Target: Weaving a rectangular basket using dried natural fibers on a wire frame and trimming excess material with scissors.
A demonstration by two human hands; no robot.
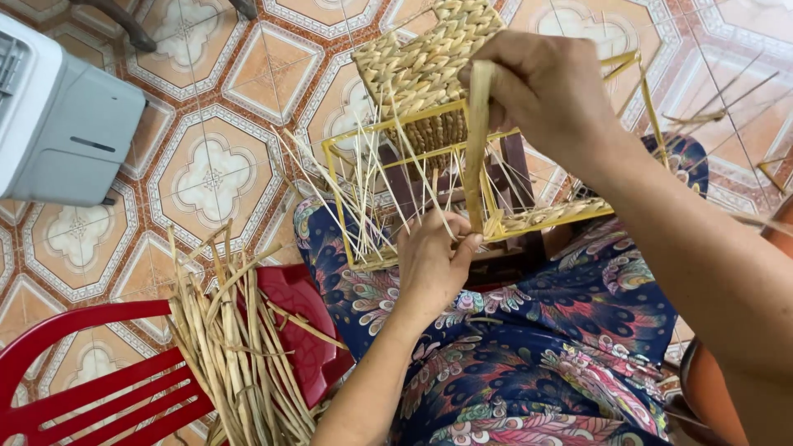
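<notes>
We noted the wire frame (487, 177) resting on the lap, woven panel (425, 58) at its far side. Left hand (434, 264) sat at the frame's near edge, right hand (545, 87) above it, a fibre strip (477, 144) between them. Loose stalks (235, 347) lay on the chair (99, 388) to the left; a machine (62, 116) stood beyond.

No packages, labels, signs, screens visible (grey appliance apparently unmarked).

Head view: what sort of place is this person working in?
Probably a home or small craft workspace used for basket weaving. A patterned tile floor, a red plastic chair piled with dried reed strips, and a half-woven basket on a yellow wire frame in both hands suggest it.
</notes>
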